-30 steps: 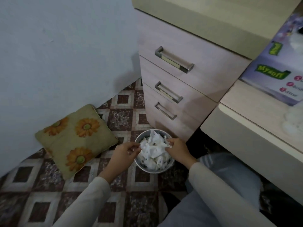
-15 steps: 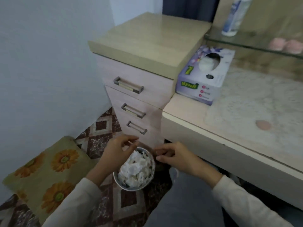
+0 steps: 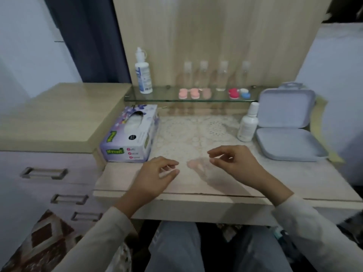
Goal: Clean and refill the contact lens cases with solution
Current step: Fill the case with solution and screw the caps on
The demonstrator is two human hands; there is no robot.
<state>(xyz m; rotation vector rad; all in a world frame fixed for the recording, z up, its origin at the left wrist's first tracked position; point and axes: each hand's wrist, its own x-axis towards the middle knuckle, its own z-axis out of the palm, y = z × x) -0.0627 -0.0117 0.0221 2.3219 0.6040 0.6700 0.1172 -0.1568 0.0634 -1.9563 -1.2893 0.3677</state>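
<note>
Hovering low centre over the desk (image 3: 196, 187), left hand (image 3: 155, 176) and right hand (image 3: 234, 163) are loosely curled, fingers (image 3: 170, 173) released, empty; blurry pink lens case (image 3: 194, 164) lies between them; other cases (image 3: 189, 93), solution bottle (image 3: 143, 75) on glass shelf (image 3: 167, 97), mid-frame.

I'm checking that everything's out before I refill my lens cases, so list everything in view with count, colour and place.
Solution bottle: one, white with blue label, left end of glass shelf.
Clear bottles: four, see-through, back of shelf.
Lens cases: count blurred, pink, red, white-and-blue, middle of shelf.
Small bottle: one, white, right of desk.
Hinged box: one, grey-blue, open, beside small bottle.
Tissue box: one, purple, left of desk.
Pink piece: one, pale, blurred, desk between hands.
Drawers: three, pale wood, left.
Left hand: one, empty, fingers loosely curled, over desk front.
Right hand: one, empty, fingers loosely curled, over desk front.
</note>
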